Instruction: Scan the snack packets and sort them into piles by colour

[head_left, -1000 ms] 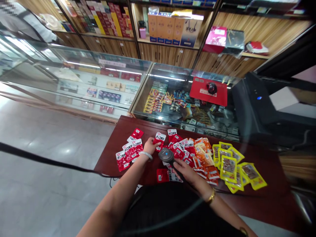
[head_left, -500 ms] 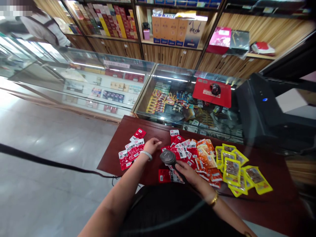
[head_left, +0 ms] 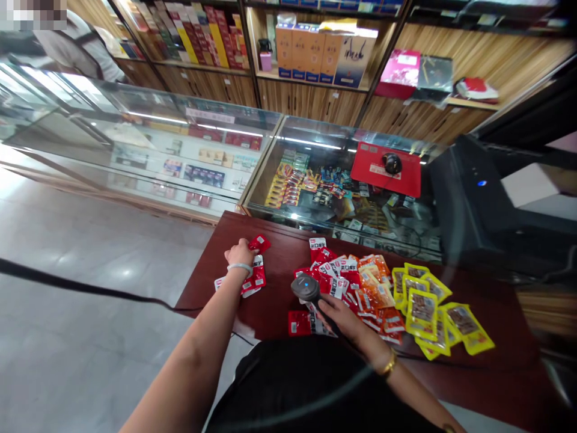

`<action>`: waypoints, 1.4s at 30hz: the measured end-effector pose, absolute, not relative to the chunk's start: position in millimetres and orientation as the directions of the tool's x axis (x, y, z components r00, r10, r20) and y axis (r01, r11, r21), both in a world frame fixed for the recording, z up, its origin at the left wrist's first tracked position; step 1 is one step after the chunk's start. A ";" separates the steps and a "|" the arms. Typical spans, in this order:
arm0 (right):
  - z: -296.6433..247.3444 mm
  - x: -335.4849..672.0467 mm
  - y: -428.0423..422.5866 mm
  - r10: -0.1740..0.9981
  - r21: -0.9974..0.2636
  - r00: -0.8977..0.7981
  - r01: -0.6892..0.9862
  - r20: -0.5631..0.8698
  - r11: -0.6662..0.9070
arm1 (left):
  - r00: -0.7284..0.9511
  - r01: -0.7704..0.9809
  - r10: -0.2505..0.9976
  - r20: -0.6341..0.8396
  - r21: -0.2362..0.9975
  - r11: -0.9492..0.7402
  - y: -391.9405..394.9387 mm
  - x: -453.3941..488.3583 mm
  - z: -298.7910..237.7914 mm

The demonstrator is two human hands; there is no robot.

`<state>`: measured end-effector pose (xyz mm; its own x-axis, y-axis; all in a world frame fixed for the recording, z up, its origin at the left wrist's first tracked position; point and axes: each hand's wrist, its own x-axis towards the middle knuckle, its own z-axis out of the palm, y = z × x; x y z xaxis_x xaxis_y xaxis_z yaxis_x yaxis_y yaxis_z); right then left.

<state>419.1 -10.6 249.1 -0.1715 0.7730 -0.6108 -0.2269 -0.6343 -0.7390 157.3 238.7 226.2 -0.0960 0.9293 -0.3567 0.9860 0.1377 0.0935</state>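
My left hand (head_left: pixel 238 254) is over a small pile of red-and-white snack packets at the left of the dark red table. Its fingers are curled onto a red snack packet (head_left: pixel 260 243) at the pile's far side; the fingertips are partly hidden. More red-and-white packets (head_left: pixel 258 276) lie under and beside the wrist. My right hand (head_left: pixel 340 316) grips the handle of a black barcode scanner (head_left: pixel 306 287), whose head shows a small blue light. Beneath the scanner lies a red packet (head_left: pixel 298 323), close to a heap of red-and-white packets (head_left: pixel 322 258).
Orange packets (head_left: pixel 377 291) and yellow-edged packets (head_left: pixel 422 314) lie on the table (head_left: pixel 274 300) to the right. Behind stands a glass display counter (head_left: pixel 265 162) with a red mat (head_left: pixel 367 168) on top. A dark monitor-like device (head_left: pixel 473 204) stands right. A person (head_left: pixel 83 48) is far left.
My left hand has moved left from the middle of the table onto the left pile, where the far red packet has shifted slightly. The scanner stays in place; its blue light now shows.
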 end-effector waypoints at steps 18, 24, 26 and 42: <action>272.8 428.7 0.2 0.819 -0.755 -0.029 -0.372 -0.572 -0.540 | 0.295 0.908 0.866 -0.403 0.401 -0.122 144.9 236.2 241.5; 275.6 425.6 -4.0 0.811 -0.750 -0.083 -0.337 -0.579 -0.570 | 0.416 0.732 0.785 -0.458 0.682 0.010 136.6 245.0 231.3; 273.6 424.7 -5.2 0.813 -0.756 -0.104 -0.317 -0.572 -0.573 | 0.480 0.712 0.754 -0.449 0.702 -0.035 134.1 240.1 232.3; 270.2 415.9 -10.1 0.816 -0.785 -0.186 -0.225 -0.547 -0.578 | 0.191 0.965 0.805 -0.562 0.256 -0.051 115.0 183.2 220.8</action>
<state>415.9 -10.1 270.2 -0.1858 0.8160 -0.5474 -0.2251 -0.5776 -0.7846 183.2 115.0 220.8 0.1913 0.8046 -0.5622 0.9654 -0.0507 0.2559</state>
